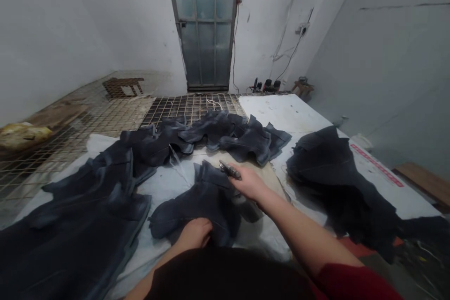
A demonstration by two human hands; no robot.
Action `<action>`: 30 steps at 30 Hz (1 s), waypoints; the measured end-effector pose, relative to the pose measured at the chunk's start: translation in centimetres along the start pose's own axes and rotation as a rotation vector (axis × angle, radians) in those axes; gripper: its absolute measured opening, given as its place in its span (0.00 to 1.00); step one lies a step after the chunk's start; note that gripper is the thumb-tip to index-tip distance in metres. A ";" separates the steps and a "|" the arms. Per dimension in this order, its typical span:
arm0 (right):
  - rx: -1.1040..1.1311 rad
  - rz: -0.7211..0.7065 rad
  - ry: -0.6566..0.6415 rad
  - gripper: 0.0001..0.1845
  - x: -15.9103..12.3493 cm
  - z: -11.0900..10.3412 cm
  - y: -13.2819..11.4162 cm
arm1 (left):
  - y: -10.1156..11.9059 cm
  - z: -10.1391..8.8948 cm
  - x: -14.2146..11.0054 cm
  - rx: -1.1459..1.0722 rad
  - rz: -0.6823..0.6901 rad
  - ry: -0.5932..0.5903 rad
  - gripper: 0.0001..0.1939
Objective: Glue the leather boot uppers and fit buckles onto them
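Observation:
A dark, boot-shaped upper (197, 204) with a seam line lies on the pale sheet in front of me. My left hand (197, 233) is at its near edge, fingers curled over the material and partly hidden. Above its right side, my right hand (248, 182) grips a metal spray gun (230, 170), its front end pointing left. A grey cup-like part (250, 209) shows below that hand. Similar dark uppers (154, 147) lie in an overlapping arc behind and to the left, the nearest large one (70, 239) at the lower left.
To the right, a thick pile of dark uppers (326, 173) hangs over the edge of a white board (291, 108). Wire mesh (176, 105) extends at the back and left, with a yellowish bundle (23, 136) on it. A glazed door (207, 33) stands beyond.

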State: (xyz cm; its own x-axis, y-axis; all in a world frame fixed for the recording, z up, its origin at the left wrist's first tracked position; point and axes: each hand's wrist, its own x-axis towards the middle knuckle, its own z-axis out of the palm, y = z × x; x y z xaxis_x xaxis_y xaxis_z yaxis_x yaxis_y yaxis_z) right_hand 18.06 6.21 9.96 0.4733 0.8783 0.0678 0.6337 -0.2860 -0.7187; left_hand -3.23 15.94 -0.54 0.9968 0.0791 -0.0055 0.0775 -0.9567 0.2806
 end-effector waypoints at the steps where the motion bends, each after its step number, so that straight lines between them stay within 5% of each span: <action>1: -0.005 0.014 0.008 0.21 0.2 0.0 0.0 | 0.0 -0.3 0.1 -0.015 -0.014 -0.016 0.11; 8: 0.244 -0.041 0.001 0.29 -2.8 -1.5 2.0 | 1.0 -2.3 0.7 -0.116 -0.101 -0.096 0.09; 14: 0.407 0.093 0.206 0.28 -10.1 -2.9 4.9 | 0.1 -4.6 3.9 -0.176 -0.401 0.142 0.10; 17: 0.407 0.192 0.332 0.29 -13.4 -3.3 6.1 | -3.0 -8.2 8.2 -0.190 -0.577 0.310 0.10; 22: 0.388 0.285 0.503 0.30 -17.5 -4.0 7.4 | -5.7 -17.5 18.5 -0.209 -0.656 0.573 0.08; 26: 0.403 0.399 0.661 0.30 -20.3 -4.4 7.9 | -2.0 -23.3 25.3 -0.229 -0.537 0.821 0.09; 28: 0.429 0.420 0.715 0.29 -21.7 -4.6 7.9 | 1.1 -24.1 27.6 -0.244 -0.406 0.945 0.11; 30: 0.445 0.421 0.751 0.28 -23.0 -4.7 7.9 | 4.1 -23.1 29.3 -0.210 -0.257 0.936 0.13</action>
State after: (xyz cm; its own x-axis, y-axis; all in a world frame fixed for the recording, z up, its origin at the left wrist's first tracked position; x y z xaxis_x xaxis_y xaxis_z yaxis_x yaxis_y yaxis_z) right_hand 15.09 -18.04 5.97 0.9738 0.2197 0.0586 0.1068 -0.2147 -0.9708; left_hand 25.92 20.78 22.66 0.5278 0.5530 0.6447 0.1949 -0.8176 0.5418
